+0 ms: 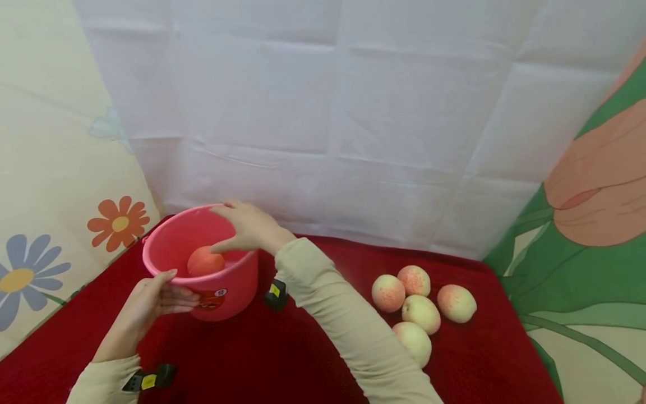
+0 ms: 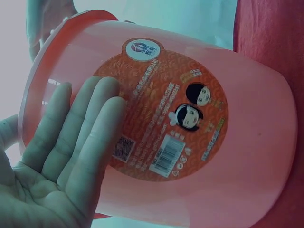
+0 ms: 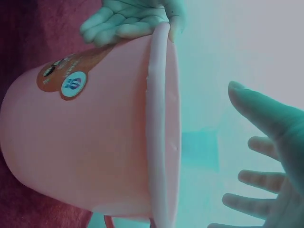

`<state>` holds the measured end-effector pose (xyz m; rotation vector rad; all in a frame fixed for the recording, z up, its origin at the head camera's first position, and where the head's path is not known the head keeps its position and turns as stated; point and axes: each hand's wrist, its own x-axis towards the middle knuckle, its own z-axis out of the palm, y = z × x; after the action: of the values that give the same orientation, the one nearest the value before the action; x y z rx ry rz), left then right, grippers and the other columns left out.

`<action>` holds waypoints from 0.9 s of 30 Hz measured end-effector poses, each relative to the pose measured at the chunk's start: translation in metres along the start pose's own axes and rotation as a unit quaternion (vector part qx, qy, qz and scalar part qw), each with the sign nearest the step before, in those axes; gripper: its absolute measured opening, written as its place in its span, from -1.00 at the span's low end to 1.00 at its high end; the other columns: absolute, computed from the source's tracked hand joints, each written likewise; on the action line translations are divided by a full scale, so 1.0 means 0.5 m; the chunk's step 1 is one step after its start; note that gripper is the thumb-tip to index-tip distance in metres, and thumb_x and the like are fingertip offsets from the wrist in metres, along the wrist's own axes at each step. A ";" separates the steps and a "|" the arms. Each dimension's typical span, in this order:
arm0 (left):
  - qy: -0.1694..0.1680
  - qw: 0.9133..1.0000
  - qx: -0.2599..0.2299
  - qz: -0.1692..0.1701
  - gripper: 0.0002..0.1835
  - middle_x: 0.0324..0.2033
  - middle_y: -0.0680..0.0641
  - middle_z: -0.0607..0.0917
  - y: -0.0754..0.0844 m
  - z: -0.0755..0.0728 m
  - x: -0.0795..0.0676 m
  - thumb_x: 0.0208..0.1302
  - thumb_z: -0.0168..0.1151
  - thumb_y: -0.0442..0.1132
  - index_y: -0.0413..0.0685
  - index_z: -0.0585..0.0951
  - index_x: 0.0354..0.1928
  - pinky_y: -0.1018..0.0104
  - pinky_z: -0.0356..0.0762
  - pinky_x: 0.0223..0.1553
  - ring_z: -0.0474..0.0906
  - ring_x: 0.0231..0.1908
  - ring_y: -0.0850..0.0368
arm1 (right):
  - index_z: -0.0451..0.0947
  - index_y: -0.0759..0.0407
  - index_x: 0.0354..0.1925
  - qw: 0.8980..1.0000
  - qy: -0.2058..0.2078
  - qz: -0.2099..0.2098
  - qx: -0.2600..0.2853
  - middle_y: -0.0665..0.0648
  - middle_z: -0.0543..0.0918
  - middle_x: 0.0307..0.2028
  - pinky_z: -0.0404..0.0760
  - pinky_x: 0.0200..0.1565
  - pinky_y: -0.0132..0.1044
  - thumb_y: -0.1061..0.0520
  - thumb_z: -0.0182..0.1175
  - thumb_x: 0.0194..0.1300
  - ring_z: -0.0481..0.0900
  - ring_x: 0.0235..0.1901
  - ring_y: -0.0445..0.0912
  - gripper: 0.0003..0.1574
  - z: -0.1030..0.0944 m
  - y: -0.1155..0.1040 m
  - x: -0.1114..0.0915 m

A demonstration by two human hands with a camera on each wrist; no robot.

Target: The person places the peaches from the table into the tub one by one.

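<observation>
A pink plastic bucket (image 1: 237,294) stands at the left on a red cloth. My left hand (image 1: 151,303) grips its near rim, thumb over the edge and fingers along the outer wall, beside a printed orange label (image 2: 209,126). Inside the bucket shows a reddish peach (image 1: 202,262). Over the right side of the opening, my right hand (image 1: 249,227) is spread, thumb apart from the fingers. In the right wrist view that hand (image 3: 280,166) holds nothing and is apart from the rim.
Several pale yellow-and-red peaches, one a paler peach (image 1: 421,314), lie grouped at the right on the red cloth (image 1: 282,359), next to my right forearm. A white sheet (image 1: 328,112) hangs behind. Flower-printed cloth (image 1: 35,168) lines the left side and the right side.
</observation>
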<state>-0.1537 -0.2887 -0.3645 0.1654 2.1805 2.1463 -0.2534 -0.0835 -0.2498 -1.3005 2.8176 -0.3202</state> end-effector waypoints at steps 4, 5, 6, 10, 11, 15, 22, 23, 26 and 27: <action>-0.005 1.000 -0.011 0.004 -0.49 -0.46 -0.06 0.72 -0.001 -0.002 0.002 0.45 -0.27 -0.07 -0.01 0.69 -0.40 0.20 0.62 -0.33 0.67 -0.39 0.02 | 0.14 -0.05 0.34 1.000 -0.006 -0.005 -0.007 0.00 0.19 0.32 0.21 0.23 -0.34 -0.27 0.22 0.08 0.14 0.28 -0.16 -0.06 0.000 0.008 -0.013; -0.005 1.000 -0.012 0.005 -0.49 -0.46 -0.06 0.72 -0.001 -0.002 0.002 0.45 -0.27 -0.08 -0.02 0.69 -0.40 0.20 0.62 -0.33 0.67 -0.39 0.02 | 0.14 -0.05 0.34 1.000 -0.005 -0.004 -0.006 -0.01 0.20 0.32 0.22 0.22 -0.33 -0.26 0.21 0.08 0.15 0.28 -0.17 -0.07 0.000 0.010 -0.017; -0.005 1.000 -0.013 0.006 -0.49 -0.46 -0.06 0.72 -0.001 -0.003 0.003 0.45 -0.27 -0.08 -0.02 0.70 -0.40 0.20 0.62 -0.33 0.67 -0.39 0.02 | 0.15 -0.05 0.34 1.000 -0.004 -0.002 -0.003 -0.03 0.20 0.31 0.24 0.22 -0.31 -0.25 0.21 0.09 0.15 0.27 -0.17 -0.08 0.000 0.013 -0.021; -0.007 1.000 -0.014 0.010 -0.49 -0.46 -0.06 0.72 -0.001 -0.002 0.005 0.45 -0.27 -0.08 -0.03 0.69 -0.41 0.20 0.62 -0.34 0.67 -0.39 0.02 | 0.20 -0.05 0.31 1.000 0.004 0.006 0.006 -0.04 0.26 0.28 0.28 0.20 -0.28 -0.23 0.21 0.10 0.19 0.25 -0.16 -0.14 0.000 0.023 -0.041; -0.007 1.000 -0.014 0.009 -0.49 -0.46 -0.06 0.72 -0.001 -0.002 0.006 0.45 -0.27 -0.09 -0.03 0.69 -0.41 0.20 0.62 -0.34 0.67 -0.39 0.02 | 0.21 -0.04 0.31 1.000 0.007 0.005 0.008 -0.04 0.28 0.27 0.28 0.19 -0.28 -0.22 0.21 0.11 0.20 0.25 -0.16 -0.15 -0.001 0.026 -0.046; -0.007 1.000 -0.011 0.006 -0.49 -0.46 -0.06 0.72 -0.003 -0.001 0.007 0.45 -0.27 -0.08 -0.02 0.70 -0.41 0.20 0.62 -0.33 0.67 -0.39 0.02 | 0.25 -0.02 0.29 1.000 0.020 0.001 0.012 -0.03 0.33 0.24 0.30 0.19 -0.25 -0.21 0.21 0.12 0.24 0.22 -0.15 -0.18 0.000 0.039 -0.069; -0.005 1.000 -0.016 0.005 -0.49 -0.46 -0.07 0.72 -0.003 0.000 0.011 0.45 -0.26 -0.08 -0.03 0.70 -0.41 0.19 0.62 -0.34 0.67 -0.40 0.02 | 0.30 0.02 0.25 0.999 0.044 -0.007 0.018 0.01 0.41 0.16 0.40 0.10 -0.31 -0.21 0.22 0.11 0.34 0.13 -0.16 -0.21 0.004 0.063 -0.111; -0.005 1.000 -0.017 0.005 -0.49 -0.47 -0.07 0.72 -0.002 -0.001 0.011 0.45 -0.26 -0.08 -0.04 0.70 -0.42 0.19 0.62 -0.34 0.67 -0.40 0.02 | 0.31 0.02 0.25 0.999 0.047 -0.008 0.022 0.01 0.43 0.15 0.42 0.08 -0.33 -0.21 0.22 0.11 0.35 0.11 -0.17 -0.21 0.005 0.066 -0.117; -0.006 1.000 -0.020 0.004 -0.49 -0.47 -0.07 0.72 -0.001 -0.002 0.011 0.45 -0.26 -0.08 -0.05 0.70 -0.42 0.19 0.62 -0.34 0.67 -0.40 0.02 | 0.33 0.05 0.23 0.998 0.059 -0.017 0.021 0.01 0.45 0.12 0.43 0.05 -0.37 -0.21 0.23 0.10 0.38 0.08 -0.19 -0.21 0.009 0.075 -0.131; -0.006 1.000 -0.022 0.004 -0.49 -0.47 -0.07 0.72 -0.001 -0.002 0.011 0.45 -0.26 -0.09 -0.06 0.70 -0.42 0.19 0.62 -0.34 0.67 -0.41 0.02 | 0.33 0.06 0.23 0.998 0.062 -0.021 0.019 0.01 0.45 0.12 0.42 0.05 -0.37 -0.21 0.23 0.10 0.38 0.08 -0.19 -0.22 0.010 0.077 -0.136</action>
<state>-0.1595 -0.2890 -0.3647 0.1837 2.1277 2.1886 -0.2375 -0.0087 -0.2664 -1.3813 2.8711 -0.4697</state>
